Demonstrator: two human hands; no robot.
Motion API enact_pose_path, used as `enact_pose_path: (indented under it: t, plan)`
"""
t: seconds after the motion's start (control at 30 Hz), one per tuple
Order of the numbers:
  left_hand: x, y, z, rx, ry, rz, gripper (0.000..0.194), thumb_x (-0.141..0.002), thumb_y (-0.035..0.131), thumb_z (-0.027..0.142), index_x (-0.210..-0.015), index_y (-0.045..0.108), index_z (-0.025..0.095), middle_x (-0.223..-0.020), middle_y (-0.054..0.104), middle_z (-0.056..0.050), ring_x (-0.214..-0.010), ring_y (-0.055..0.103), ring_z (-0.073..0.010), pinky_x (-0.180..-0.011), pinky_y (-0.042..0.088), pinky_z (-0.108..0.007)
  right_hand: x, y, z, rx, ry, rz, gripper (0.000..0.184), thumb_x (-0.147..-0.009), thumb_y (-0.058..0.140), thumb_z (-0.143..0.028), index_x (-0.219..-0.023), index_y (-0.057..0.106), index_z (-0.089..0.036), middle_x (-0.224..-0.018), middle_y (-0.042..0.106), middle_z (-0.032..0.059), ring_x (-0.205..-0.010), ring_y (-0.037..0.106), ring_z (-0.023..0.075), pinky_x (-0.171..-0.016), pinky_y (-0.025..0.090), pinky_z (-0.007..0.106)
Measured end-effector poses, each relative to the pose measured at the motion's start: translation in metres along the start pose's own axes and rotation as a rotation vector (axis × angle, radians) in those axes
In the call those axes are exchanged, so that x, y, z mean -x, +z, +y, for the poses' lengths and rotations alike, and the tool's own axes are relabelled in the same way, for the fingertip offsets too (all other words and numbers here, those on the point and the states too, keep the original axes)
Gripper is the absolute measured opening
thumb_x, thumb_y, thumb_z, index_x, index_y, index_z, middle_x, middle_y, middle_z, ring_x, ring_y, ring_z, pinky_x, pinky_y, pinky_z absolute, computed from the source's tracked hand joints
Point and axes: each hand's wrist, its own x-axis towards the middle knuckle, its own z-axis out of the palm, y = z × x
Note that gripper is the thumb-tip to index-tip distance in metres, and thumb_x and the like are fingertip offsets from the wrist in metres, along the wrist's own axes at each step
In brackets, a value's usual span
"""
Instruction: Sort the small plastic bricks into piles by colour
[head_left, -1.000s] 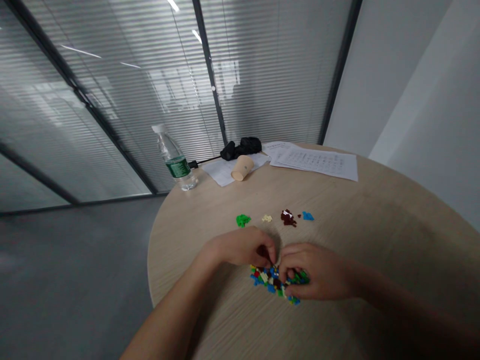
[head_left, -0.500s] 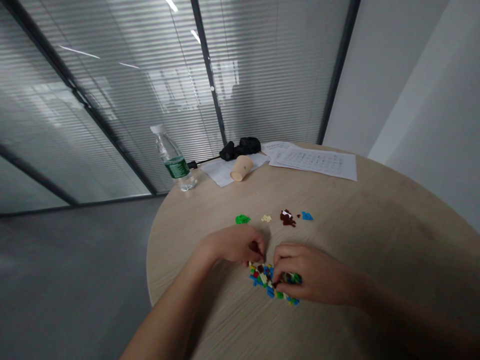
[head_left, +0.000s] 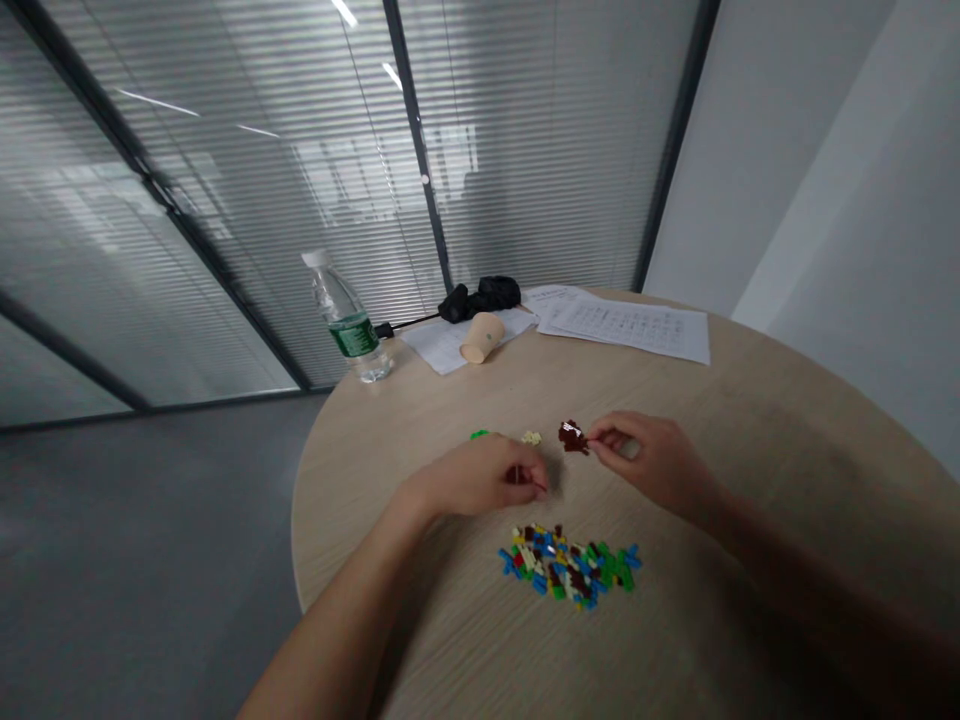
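My right hand [head_left: 652, 460] pinches at the edge of a small brown pile of toy bricks [head_left: 573, 437], with a bit of brown at its fingertips. Over the table to the left, my left hand [head_left: 502, 475] is curled with thumb and fingers together; whatever is between them is too small to make out. Closer to me lies a mixed heap of toy bricks [head_left: 570, 568] in blue, green, brown, yellow, cream and red. Beyond my left hand are a cream pile [head_left: 532, 438] and a green pile [head_left: 478, 434], the green one partly covered. The blue pile is hidden behind my right hand.
At the back left of the round wooden table [head_left: 360, 450] stands a water bottle [head_left: 354, 335]. A paper cup [head_left: 482, 338] lies on its side on a sheet, by a black bundled object [head_left: 491, 294]. Printed papers [head_left: 637, 328] lie at the back right.
My right hand has left the mixed heap and moved up to the brown pile, uncovering the heap's right end. My left hand has lifted away from the heap, slightly up and right.
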Motion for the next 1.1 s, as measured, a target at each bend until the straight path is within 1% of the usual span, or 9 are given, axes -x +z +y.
enact_pose_path:
  t: [0.07,0.17,0.27,0.33,0.57,0.67,0.87,1.0,1.1]
  plan:
    - [-0.001,0.0,0.002,-0.039,0.028,0.031,0.014,-0.077,0.052,0.013,-0.083,0.065,0.015,-0.067,0.06,0.002,-0.059,0.051,-0.0075,-0.057,0.037,-0.018,-0.004,0.003,0.012,0.088,0.015,0.015,0.009,-0.077,0.053,-0.019,-0.079,0.062,-0.018,-0.076,0.067,0.0031,-0.062,0.059,0.0138,-0.061,0.045,0.025]
    - [-0.004,0.002,0.003,-0.067,0.051,0.024,0.013,-0.077,0.053,0.014,-0.081,0.065,0.016,-0.069,0.061,0.003,-0.06,0.052,-0.0072,-0.059,0.037,-0.018,-0.009,0.008,0.02,0.228,-0.032,-0.027,0.011,-0.079,0.052,-0.019,-0.08,0.063,-0.017,-0.077,0.067,0.005,-0.071,0.059,0.0173,-0.067,0.044,0.028]
    - [-0.005,0.004,0.004,-0.091,0.064,0.005,0.012,-0.078,0.054,0.014,-0.08,0.065,0.015,-0.072,0.063,0.002,-0.062,0.053,-0.0077,-0.06,0.037,-0.018,-0.013,0.011,0.018,0.335,-0.096,-0.058,0.014,-0.081,0.05,-0.017,-0.081,0.064,-0.017,-0.08,0.067,0.0063,-0.079,0.059,0.0194,-0.072,0.043,0.03]
    - [-0.005,0.004,0.004,-0.097,0.061,0.004,0.012,-0.078,0.054,0.014,-0.081,0.065,0.015,-0.073,0.064,0.001,-0.063,0.054,-0.0083,-0.061,0.038,-0.019,-0.014,0.011,0.016,0.399,-0.116,-0.069,0.014,-0.082,0.05,-0.017,-0.08,0.064,-0.017,-0.081,0.067,0.0064,-0.081,0.058,0.0203,-0.072,0.041,0.03]
    - [-0.005,0.004,0.003,-0.101,0.063,-0.008,0.012,-0.078,0.054,0.013,-0.081,0.066,0.015,-0.072,0.064,0.001,-0.064,0.055,-0.0087,-0.063,0.039,-0.02,-0.012,0.008,0.01,0.549,-0.113,-0.12,0.017,-0.085,0.05,-0.018,-0.079,0.065,-0.018,-0.081,0.067,0.0068,-0.081,0.056,0.0209,-0.069,0.039,0.03]
    - [-0.006,0.005,0.002,-0.105,0.062,0.002,0.012,-0.077,0.054,0.012,-0.08,0.066,0.016,-0.073,0.064,0.002,-0.064,0.056,-0.0085,-0.063,0.039,-0.019,-0.013,0.007,0.007,0.584,-0.113,-0.139,0.015,-0.084,0.051,-0.017,-0.08,0.066,-0.018,-0.082,0.067,0.0069,-0.083,0.056,0.0208,-0.07,0.038,0.03]
    - [-0.006,0.005,0.002,-0.124,0.044,-0.002,0.013,-0.079,0.054,0.014,-0.081,0.066,0.016,-0.073,0.065,0.001,-0.064,0.056,-0.0092,-0.064,0.039,-0.02,-0.012,0.006,0.005,0.589,-0.135,-0.155,0.016,-0.085,0.051,-0.02,-0.082,0.067,-0.019,-0.081,0.068,0.006,-0.081,0.055,0.0203,-0.068,0.038,0.029]
    - [-0.006,0.006,0.0,-0.132,0.037,-0.024,0.013,-0.079,0.054,0.015,-0.083,0.067,0.016,-0.077,0.066,0.0,-0.067,0.056,-0.01,-0.065,0.04,-0.02,-0.011,0.007,0.009,0.55,-0.1,-0.117,0.018,-0.086,0.049,-0.021,-0.09,0.067,-0.02,-0.084,0.069,0.0053,-0.083,0.056,0.0204,-0.067,0.039,0.029]
    - [-0.006,0.007,-0.003,-0.121,0.045,-0.021,0.014,-0.079,0.054,0.014,-0.084,0.067,0.016,-0.079,0.066,-0.001,-0.07,0.058,-0.0107,-0.066,0.041,-0.02,-0.011,0.005,0.016,0.489,-0.054,-0.068,0.02,-0.086,0.048,-0.021,-0.089,0.067,-0.02,-0.085,0.07,0.0055,-0.084,0.057,0.0204,-0.07,0.041,0.03]
